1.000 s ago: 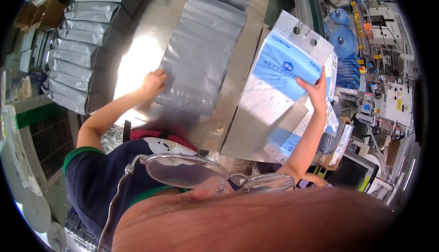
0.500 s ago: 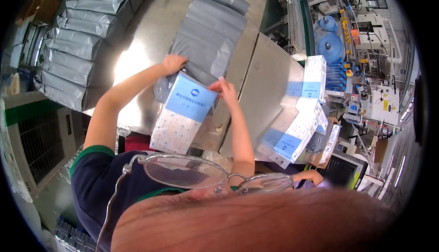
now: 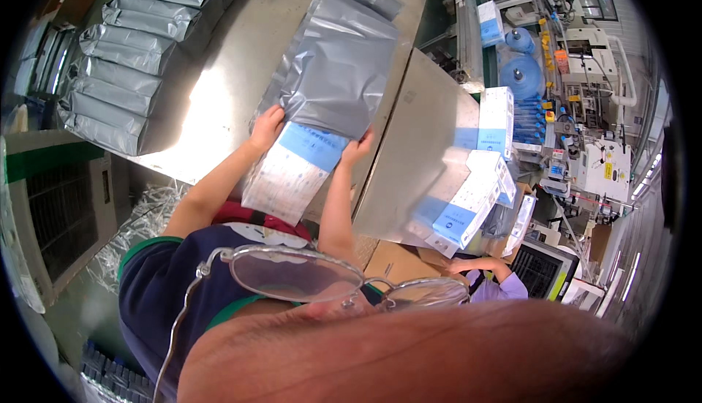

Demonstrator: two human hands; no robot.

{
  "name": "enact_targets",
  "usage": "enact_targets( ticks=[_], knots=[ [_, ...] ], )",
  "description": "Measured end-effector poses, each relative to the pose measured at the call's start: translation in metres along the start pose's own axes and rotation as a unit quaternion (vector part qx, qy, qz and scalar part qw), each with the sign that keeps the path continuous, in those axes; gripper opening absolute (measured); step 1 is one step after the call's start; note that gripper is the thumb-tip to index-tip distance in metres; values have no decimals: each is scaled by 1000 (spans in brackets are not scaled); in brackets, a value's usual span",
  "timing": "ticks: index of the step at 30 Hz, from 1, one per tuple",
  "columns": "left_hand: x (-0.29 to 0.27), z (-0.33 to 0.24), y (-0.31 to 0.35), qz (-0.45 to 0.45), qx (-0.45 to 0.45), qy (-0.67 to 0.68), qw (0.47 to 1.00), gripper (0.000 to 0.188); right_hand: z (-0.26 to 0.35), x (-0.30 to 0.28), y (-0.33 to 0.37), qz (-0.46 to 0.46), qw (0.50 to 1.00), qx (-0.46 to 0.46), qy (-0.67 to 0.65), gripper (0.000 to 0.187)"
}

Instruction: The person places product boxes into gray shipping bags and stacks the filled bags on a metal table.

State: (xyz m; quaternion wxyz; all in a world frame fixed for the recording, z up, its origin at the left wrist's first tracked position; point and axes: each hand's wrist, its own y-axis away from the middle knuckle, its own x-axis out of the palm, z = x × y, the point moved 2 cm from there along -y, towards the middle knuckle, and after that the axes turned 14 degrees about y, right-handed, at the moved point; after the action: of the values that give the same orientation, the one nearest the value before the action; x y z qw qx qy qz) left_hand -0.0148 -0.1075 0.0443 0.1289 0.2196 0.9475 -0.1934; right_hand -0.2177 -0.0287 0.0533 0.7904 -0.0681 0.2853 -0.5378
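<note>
Left hand point(image 3: 265, 128) and right hand point(image 3: 356, 147) each gripped a side of the white-and-blue box point(image 3: 292, 172), fingers closed on its upper corners, its top end just entering the mouth of the grey foil bag point(image 3: 333, 74) at 12 o'clock on the steel table point(image 3: 219, 74). Insertion judged barely begun; most of the box was outside. Filled grey bags point(image 3: 121, 74) lay at 10 o'clock, and more boxes point(image 3: 475, 191) waited at 3 o'clock.

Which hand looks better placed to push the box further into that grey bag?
Probably the right hand: it sits on the box beside the bag mouth, while the left hand grips the bag's edge.
</note>
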Motion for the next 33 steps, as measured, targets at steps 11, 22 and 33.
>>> enact_targets(
  ticks=[11,22,33],
  knots=[
    [-7,20,-48,71,-160,-105,979,16,-45,13,15,178,975,-46,129,24],
    [-45,-20,54,369,-91,-284,880,11,-28,-70,105,490,821,-129,262,19],
    [-69,-15,50,323,-234,-91,913,20,8,-88,54,536,812,192,126,38]
  ],
)
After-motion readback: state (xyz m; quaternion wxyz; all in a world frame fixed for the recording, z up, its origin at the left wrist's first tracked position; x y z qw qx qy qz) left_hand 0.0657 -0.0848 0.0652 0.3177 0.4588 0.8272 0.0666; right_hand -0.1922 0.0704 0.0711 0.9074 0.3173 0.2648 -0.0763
